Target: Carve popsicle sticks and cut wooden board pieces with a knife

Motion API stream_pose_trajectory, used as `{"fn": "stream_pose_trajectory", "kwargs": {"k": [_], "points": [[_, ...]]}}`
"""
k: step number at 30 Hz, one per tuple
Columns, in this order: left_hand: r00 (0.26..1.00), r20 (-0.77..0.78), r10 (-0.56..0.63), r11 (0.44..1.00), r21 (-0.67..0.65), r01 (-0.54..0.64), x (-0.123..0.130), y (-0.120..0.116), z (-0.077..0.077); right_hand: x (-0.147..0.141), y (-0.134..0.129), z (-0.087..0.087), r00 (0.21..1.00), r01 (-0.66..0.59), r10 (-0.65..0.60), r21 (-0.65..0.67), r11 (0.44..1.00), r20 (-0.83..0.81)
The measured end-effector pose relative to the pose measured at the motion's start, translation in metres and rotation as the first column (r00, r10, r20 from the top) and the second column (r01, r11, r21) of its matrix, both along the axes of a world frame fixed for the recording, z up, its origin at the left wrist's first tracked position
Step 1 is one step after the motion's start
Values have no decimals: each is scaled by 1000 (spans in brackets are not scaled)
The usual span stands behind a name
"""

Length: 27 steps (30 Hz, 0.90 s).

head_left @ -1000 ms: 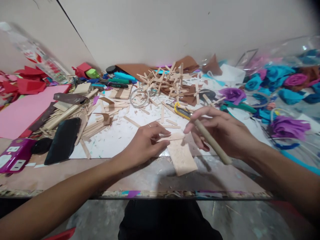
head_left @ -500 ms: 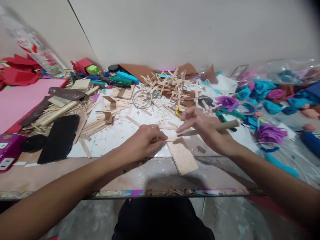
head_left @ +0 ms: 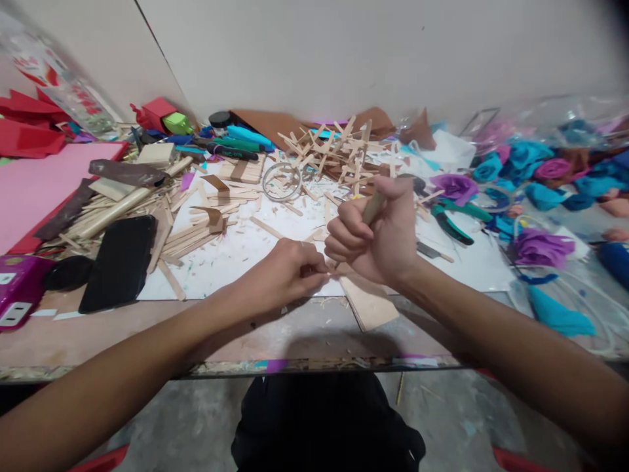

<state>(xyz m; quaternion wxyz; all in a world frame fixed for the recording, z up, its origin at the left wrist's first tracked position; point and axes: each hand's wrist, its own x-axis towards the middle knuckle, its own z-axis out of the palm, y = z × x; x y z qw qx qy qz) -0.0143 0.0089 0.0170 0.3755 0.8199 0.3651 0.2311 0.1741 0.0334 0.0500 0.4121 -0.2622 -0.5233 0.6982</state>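
My left hand [head_left: 297,272] pinches the end of a small thin wooden piece by the corner of a flat wooden board [head_left: 368,305]. The board lies at a slant on the near edge of the white paper. Just right of my left hand, my right hand [head_left: 376,233] makes a fist around a tool with a wooden handle [head_left: 374,206]. The handle's top shows between thumb and fingers, while the tool's lower part is hidden behind my fist.
Piled wooden sticks [head_left: 339,154] stand behind my hands, near a clear ring [head_left: 282,181]. A black phone [head_left: 118,262] lies at left. Green-handled pliers [head_left: 452,223], a craft knife [head_left: 435,251] and purple and blue paper flowers [head_left: 543,248] are at right.
My right hand has turned upright and closed into a fist around the wooden handle, which lay slanted across the hand before. The view has shifted slightly. My left hand keeps its pinch.
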Motion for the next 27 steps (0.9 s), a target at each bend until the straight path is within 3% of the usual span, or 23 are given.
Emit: {"fn": "stream_pose_trajectory", "kwargs": {"k": [6,14,17,21,27], "points": [[999,-9,-40,999,16,40,-3,6,-4,2,-3,-15,990,-43,39,-24,999,-135],[983,45,-177,965,205,165,-7,18,-11,16,0,-5,992,-126,125,28,992,31],[977,59,-207,940,290,182,-5,22,-17,20,6,-10,976,-202,210,101,974,-66],[970,73,-233,911,365,192,2,26,-24,27,17,-18,904,-341,389,248,907,-178],[969,80,-232,872,460,171,3,32,-31,33,17,-14,916,-352,390,276,894,-92]]}}
